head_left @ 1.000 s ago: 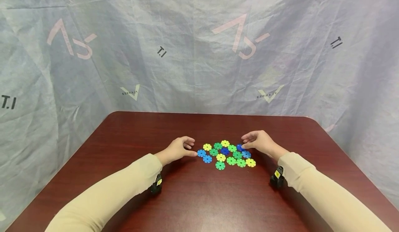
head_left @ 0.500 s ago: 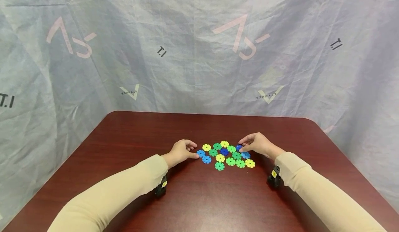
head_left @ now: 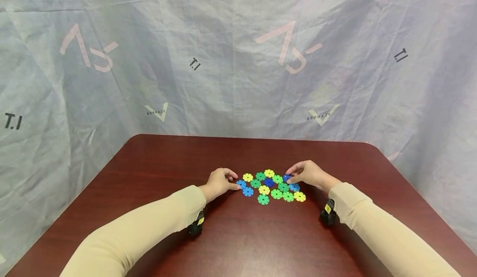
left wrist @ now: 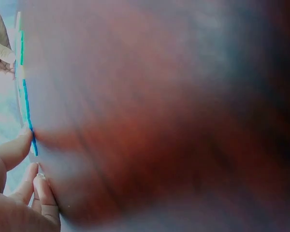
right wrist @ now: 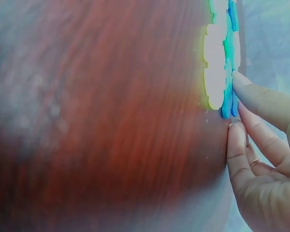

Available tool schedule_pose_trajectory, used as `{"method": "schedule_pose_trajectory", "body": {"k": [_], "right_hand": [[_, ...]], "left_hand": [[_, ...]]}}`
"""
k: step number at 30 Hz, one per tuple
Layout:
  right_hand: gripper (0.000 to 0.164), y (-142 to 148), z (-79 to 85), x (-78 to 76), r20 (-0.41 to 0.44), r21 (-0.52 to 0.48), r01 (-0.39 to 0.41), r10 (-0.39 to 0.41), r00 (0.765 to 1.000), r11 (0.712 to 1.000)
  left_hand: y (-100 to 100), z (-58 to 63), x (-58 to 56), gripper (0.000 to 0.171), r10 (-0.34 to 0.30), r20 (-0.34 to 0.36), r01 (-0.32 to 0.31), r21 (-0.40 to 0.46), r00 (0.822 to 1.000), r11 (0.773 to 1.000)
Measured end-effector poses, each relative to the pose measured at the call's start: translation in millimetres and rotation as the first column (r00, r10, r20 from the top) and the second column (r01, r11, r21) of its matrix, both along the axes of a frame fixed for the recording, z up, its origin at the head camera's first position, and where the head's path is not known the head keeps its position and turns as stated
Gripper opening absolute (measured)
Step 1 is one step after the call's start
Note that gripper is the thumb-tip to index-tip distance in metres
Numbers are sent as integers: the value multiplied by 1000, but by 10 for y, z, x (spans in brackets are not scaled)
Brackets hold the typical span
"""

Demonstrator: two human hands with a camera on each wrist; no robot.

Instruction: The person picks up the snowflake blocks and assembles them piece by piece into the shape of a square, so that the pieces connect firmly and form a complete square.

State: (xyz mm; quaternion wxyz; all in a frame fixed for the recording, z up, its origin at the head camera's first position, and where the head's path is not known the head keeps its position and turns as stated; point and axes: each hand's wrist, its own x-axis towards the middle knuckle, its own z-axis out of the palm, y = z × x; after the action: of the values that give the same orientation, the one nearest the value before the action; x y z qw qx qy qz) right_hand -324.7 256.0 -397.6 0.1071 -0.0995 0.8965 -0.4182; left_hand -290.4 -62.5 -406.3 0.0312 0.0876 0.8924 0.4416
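Observation:
Several flat, notched snowflake discs lie in a cluster on the table, yellow, green and blue. My left hand is at the cluster's left end, its thumb over the edge of a light blue disc; the other fingers are spread apart from the thumb, beyond the disc. In the left wrist view the thumb tip meets the row of discs. At the far right, my right hand has its thumb on a dark blue disc, partly covered by the hand. The right wrist view shows its other fingertips at the table beside that disc.
The brown table has a rounded far edge. Behind it hangs a grey printed cloth. Near the right hand are a light blue disc and a yellow disc. A dark blue disc lies mid-cluster.
My left hand has moved right, bringing its thumb onto the light blue disc. My right hand has shifted slightly left and nearer over the dark blue disc. The discs keep their arrangement.

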Motion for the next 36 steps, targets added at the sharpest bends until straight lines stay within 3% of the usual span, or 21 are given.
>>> {"method": "schedule_pose_trajectory", "body": {"k": [15, 26, 33, 36], "right_hand": [[24, 31, -36, -53, 43, -86, 15, -11, 999, 996], [27, 55, -27, -74, 78, -120, 43, -33, 996, 992], [28, 74, 38, -42, 153, -141, 80, -58, 986, 987], [31, 78, 59, -31, 187, -170, 61, -29, 982, 984]], "left_hand": [[-1, 57, -24, 19, -5, 58, 7, -24, 998, 1000], [17, 117, -52, 19, 13, 145, -19, 44, 989, 999], [8, 145, -81, 15, 6, 182, -25, 104, 983, 994], [-12, 144, -84, 13, 3, 193, -26, 117, 981, 993]]}}
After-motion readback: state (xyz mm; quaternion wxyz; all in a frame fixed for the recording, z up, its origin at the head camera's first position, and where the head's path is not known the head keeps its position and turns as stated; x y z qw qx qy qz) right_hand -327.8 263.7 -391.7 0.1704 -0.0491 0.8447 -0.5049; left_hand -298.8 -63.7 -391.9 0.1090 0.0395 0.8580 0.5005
